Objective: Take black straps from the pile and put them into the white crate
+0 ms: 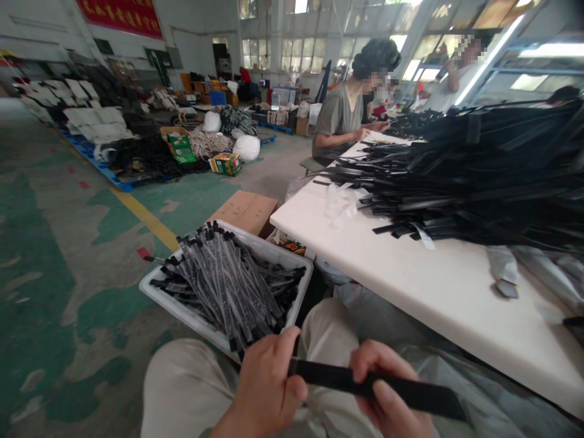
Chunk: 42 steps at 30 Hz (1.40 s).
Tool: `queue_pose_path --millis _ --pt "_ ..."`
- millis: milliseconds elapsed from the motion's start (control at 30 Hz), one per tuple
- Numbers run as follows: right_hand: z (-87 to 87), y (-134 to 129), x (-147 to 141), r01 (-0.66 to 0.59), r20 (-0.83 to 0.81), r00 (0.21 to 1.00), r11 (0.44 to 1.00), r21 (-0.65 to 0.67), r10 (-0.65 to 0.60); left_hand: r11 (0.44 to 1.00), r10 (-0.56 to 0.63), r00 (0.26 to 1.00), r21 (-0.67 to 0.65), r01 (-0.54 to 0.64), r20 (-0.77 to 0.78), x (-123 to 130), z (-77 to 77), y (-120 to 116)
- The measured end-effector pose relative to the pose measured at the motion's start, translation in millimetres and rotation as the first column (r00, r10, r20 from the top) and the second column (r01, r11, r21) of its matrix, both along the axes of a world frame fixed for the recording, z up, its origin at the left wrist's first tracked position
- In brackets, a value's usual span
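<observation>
Across my lap, both hands hold a flat black strap (328,375). My left hand (269,380) grips its left end, thumb and fingers closed around it. Further right, my right hand (387,386) pinches the strap between thumb and fingers, and its wider end sticks out past that hand. Clear film seems to trail from that end, though blur hides the detail. Just beyond my left hand stands a white plastic bin (297,304) heaped with straps in clear sleeves (223,274).
A white table (319,234) is at my right, with a big pile of black straps (438,182) and clear bags (504,267). A cardboard box (244,210) sits behind the bin. A co-worker (340,115) sits at the table's far side. Loaded pallets (114,176) stand left.
</observation>
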State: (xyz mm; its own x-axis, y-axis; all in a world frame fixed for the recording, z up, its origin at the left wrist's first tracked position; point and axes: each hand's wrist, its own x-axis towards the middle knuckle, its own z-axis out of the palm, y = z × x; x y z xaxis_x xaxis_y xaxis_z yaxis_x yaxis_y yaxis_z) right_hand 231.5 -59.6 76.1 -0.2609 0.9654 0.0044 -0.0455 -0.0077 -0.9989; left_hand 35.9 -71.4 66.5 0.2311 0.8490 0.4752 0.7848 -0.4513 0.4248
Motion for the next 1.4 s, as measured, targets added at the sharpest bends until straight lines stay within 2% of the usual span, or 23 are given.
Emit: queue_pose_path --millis 33,100,167,233,300,400,500,667,833,933,1033,1167,1233,1300,1400 --pt "0.6 -0.3 2.5 0.058 0.012 0.998 0.998 -0.007 -0.058 1.000 0.022 1.000 0.002 -0.022 -0.020 -3.1 -1.7 0.6" --pt "-1.0 0.5 2.5 0.111 0.091 0.988 0.988 0.110 -0.122 1.000 0.025 0.999 0.000 -0.025 -0.046 -4.0 -3.1 1.5" --pt "-5.8 2.4 -2.6 0.050 0.173 0.980 0.961 0.270 -0.099 1.000 -0.004 0.999 0.000 0.004 -0.052 1.8 -1.8 1.9" --pt "-11.8 3.8 -7.8 -0.024 0.220 0.973 0.929 0.370 -0.063 1.000 -0.030 0.998 -0.004 0.030 -0.051 9.0 0.4 1.7" --pt "-16.5 3.7 -9.6 -0.061 0.252 0.967 0.920 0.388 -0.042 0.999 -0.034 0.998 -0.015 0.033 -0.044 12.9 1.7 1.4" --pt "-15.5 3.3 -8.5 -0.051 0.265 0.963 0.946 0.320 -0.038 0.998 -0.042 0.999 -0.047 0.043 0.022 11.2 2.9 2.8" --pt "-0.5 9.4 -11.6 -0.006 0.223 0.972 0.948 0.319 -0.069 0.994 -0.086 0.992 -0.057 0.091 0.089 5.7 9.9 10.1" --pt "44.5 30.4 -23.2 -0.032 0.199 0.975 0.826 0.562 -0.098 0.984 -0.176 0.981 0.018 0.175 0.088 -11.5 42.0 35.1" --pt "76.6 40.4 -38.2 0.056 0.145 0.971 0.774 0.630 -0.188 0.970 -0.227 0.969 0.108 0.217 0.098 -25.8 77.5 55.3" --pt "84.4 48.3 -57.9 0.060 0.123 0.978 0.795 0.603 -0.166 0.961 -0.271 0.950 0.097 0.258 0.154 -21.3 92.1 61.3" --pt "89.3 58.1 -74.5 0.069 0.018 0.995 0.838 0.542 -0.094 0.954 -0.297 0.920 0.033 0.299 0.255 -17.7 99.6 65.1" --pt "94.9 63.3 -71.7 0.025 -0.071 0.997 0.888 0.459 0.009 0.964 -0.238 0.933 -0.049 0.260 0.269 -27.5 99.9 68.4" --pt "95.2 62.2 -66.6 0.035 -0.121 0.993 0.904 0.425 0.018 0.974 -0.196 0.949 -0.066 0.218 0.245 -32.0 99.8 69.1" --pt "93.0 60.5 -66.0 0.031 -0.092 0.996 0.897 0.441 0.011 0.972 -0.204 0.948 -0.064 0.226 0.244 -32.1 101.2 69.0" --pt "87.1 58.7 -74.7 -0.049 0.008 0.999 0.890 0.454 0.051 0.959 -0.242 0.928 -0.074 0.273 0.283 -27.8 104.3 68.7"
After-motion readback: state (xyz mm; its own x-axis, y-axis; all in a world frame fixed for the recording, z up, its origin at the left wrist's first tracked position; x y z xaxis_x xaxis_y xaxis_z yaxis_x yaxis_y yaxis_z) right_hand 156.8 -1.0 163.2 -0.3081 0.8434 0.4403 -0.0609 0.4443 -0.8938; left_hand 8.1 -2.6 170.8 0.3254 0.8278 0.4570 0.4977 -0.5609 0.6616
